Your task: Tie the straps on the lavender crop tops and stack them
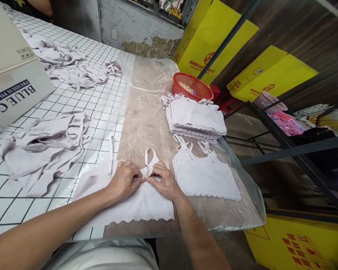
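A pale lilac camisole top [146, 206] with a scalloped hem lies flat at the table's near edge. My left hand [125, 178] pinches its neckline at the middle, by the base of a strap. Close beside it, my right hand [165, 180] pinches the same spot, thumb and finger nearly meeting the left ones. One strap [150, 157] loops up between the hands; the other strap [111, 155] lies straight to the left. Directly right of my right hand is a small pile of matching tops [205, 172], laid flat with straps upward.
A taller stack of folded tops [197, 114] stands behind, next to a red basket [191, 86]. Loose crumpled garments [47, 146] lie on the left, near a white carton [14, 75]. Clear plastic sheeting [146, 108] covers part of the grid-patterned table. A metal rack [293, 148] borders the right side.
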`<state>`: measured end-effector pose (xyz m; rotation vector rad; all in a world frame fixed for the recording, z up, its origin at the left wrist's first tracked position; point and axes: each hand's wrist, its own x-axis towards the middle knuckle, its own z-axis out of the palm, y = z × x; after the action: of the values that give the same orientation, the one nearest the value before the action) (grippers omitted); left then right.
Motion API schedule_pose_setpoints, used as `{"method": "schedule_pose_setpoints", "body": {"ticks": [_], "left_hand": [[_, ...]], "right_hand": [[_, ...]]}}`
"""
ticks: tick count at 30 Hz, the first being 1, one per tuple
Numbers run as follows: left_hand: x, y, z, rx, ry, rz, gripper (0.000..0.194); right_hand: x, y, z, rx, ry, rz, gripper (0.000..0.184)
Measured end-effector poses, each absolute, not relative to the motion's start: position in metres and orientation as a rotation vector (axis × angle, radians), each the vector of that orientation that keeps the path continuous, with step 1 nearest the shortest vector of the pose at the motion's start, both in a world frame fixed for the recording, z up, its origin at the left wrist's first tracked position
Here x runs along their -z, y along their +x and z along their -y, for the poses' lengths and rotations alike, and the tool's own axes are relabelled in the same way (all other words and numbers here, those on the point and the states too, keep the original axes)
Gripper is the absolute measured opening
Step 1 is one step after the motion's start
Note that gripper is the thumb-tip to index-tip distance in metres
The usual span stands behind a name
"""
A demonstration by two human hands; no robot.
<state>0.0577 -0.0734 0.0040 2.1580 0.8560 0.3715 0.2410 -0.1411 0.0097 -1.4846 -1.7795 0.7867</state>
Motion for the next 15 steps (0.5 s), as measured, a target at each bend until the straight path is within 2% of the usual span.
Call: {"method": "schedule_pose_setpoints", "body": {"ticks": [11, 15], "left_hand": [[-0.006, 0.055, 0.071, -0.348, 2.175, -0.807, 0.018], [-0.004, 0.058, 0.074, -0.340, 2.212, -0.839, 0.018]], "right_hand": [[-0.020, 0.247, 0.139, -0.729, -1.508, 1.990, 0.022], [-0.028, 0.241, 0.143, -0.570, -1.622, 1.899, 0.018]]}}
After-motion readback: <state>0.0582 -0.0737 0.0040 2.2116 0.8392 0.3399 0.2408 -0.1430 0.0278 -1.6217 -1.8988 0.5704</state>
